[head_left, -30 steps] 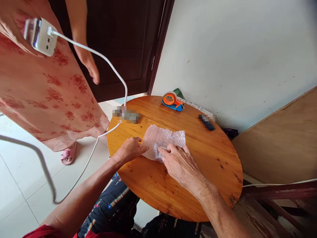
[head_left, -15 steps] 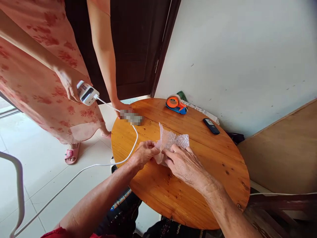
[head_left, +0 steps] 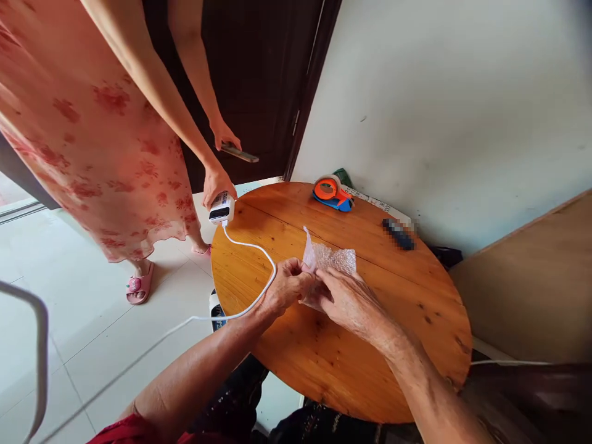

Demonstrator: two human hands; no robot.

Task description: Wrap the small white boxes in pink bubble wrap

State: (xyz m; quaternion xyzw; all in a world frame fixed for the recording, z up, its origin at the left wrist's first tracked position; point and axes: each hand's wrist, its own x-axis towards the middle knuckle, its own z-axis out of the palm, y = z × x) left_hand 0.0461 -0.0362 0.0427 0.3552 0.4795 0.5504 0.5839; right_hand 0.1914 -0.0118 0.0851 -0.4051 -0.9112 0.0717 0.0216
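A small piece of pinkish, clear bubble wrap (head_left: 340, 260) is between my hands over the round wooden table (head_left: 370, 370). My left hand (head_left: 289, 287) is closed, its thumb and fingers pinching the wrap's left edge. From the right, my right hand (head_left: 349, 302) has its bent fingers on the wrap's near side, thumb close to the left fingertips. Whatever the wrap may contain is hidden by the folds and my fingers. A white cable (head_left: 259, 303) passes over my left wrist.
Across the table a person in a floral dress holds a white power bank (head_left: 222, 208) at the table edge and a phone (head_left: 239, 152). An orange and blue tape dispenser (head_left: 333, 192) lies near the wall, with a dark, partly blurred remote-like object (head_left: 398, 234) to its right.
The other person has set the power bank down to the table's edge and lifted the phone off the table. My hands have drawn closer together on the bubble wrap.
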